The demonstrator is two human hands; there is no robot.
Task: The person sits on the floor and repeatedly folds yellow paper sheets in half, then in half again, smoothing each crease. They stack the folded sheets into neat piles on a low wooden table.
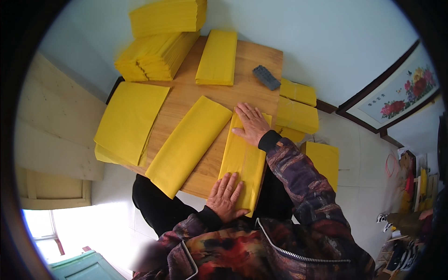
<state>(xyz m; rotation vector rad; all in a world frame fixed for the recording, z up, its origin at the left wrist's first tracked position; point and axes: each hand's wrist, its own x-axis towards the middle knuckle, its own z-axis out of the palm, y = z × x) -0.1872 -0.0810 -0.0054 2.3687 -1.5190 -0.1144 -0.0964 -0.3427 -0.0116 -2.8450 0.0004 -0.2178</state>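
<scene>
A yellow sheet, paper by its look, [240,161] lies folded into a long strip near the table's right edge, with a lengthwise line down its middle. My right hand [252,124] is laid flat across its far end, fingers outstretched. At the near end, my left hand [225,197] presses down with its fingers spread, its heel close to my body. Neither hand grips anything. To the left lies another folded yellow strip [191,144], slanting and reaching past the table's front edge. Farther left, wide yellow sheets [130,121] lie in a loose, layered pile.
Tall yellow stacks [158,51] stand at the table's back left, beside a flat yellow strip [217,58]. A dark grey block [266,77] sits near the back right of the wooden table [256,53]. More yellow bundles [298,112] stand beyond the right edge; a framed flower picture [394,95] leans there.
</scene>
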